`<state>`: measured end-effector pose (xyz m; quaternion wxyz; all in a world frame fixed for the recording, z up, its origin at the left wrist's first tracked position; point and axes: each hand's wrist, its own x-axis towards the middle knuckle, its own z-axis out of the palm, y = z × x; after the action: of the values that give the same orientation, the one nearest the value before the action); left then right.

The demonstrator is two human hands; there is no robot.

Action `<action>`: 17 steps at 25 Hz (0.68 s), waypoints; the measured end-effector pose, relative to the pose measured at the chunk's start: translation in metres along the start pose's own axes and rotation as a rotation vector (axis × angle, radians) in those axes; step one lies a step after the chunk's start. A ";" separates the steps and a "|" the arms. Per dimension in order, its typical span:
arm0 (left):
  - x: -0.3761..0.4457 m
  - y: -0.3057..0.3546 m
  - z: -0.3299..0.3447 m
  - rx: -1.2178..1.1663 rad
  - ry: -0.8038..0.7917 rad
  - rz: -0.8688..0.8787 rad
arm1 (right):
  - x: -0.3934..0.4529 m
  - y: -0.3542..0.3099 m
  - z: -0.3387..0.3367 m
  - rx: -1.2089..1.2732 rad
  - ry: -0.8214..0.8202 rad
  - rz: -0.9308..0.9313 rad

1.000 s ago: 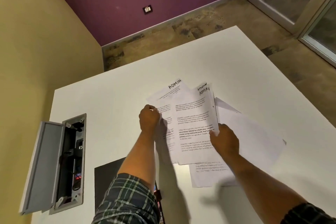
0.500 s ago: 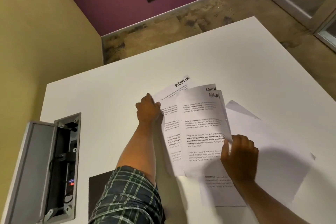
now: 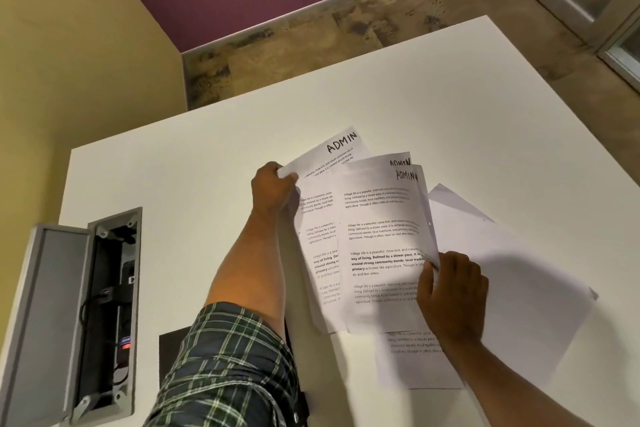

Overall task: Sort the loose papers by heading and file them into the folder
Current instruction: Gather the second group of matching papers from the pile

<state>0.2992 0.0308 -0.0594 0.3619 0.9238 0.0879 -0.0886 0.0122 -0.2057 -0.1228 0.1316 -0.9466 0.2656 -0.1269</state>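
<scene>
Standing open at the table's [image 3: 207, 156] left edge is a grey hatch [image 3: 52, 315] over a cable bay [image 3: 110, 305]. A dark folder [image 3: 175, 354] lies partly under the plaid sleeve [image 3: 228, 371]. The left hand [image 3: 272, 189] pinches the top-left corner of the rear ADMIN sheet [image 3: 332, 156]. Two more ADMIN sheets [image 3: 381, 236] overlap it, fanned. The right hand [image 3: 450, 291] pinches their right edge between thumb and curled fingers. Loose papers [image 3: 512, 288] lie flat beneath, to the right.
</scene>
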 end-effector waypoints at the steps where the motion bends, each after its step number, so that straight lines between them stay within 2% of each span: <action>1: -0.002 0.001 -0.010 -0.060 0.046 -0.012 | 0.000 0.000 0.000 -0.003 0.000 -0.004; 4: -0.002 0.007 -0.047 -0.216 0.159 -0.068 | 0.000 0.001 -0.001 -0.021 0.030 -0.026; 9: -0.013 0.025 -0.117 -0.385 0.407 -0.030 | 0.001 0.001 -0.005 -0.052 0.080 -0.070; 14: -0.046 0.043 -0.187 -0.573 0.512 -0.032 | 0.009 -0.006 -0.031 -0.018 -0.139 -0.009; 17: -0.073 0.050 -0.226 -0.625 0.516 -0.036 | 0.013 -0.011 -0.048 0.266 -0.304 0.168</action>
<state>0.2629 0.1421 0.1532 0.5897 0.7596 0.2146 0.1710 0.0128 -0.2122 -0.0723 0.3041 -0.9037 0.3013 -0.0052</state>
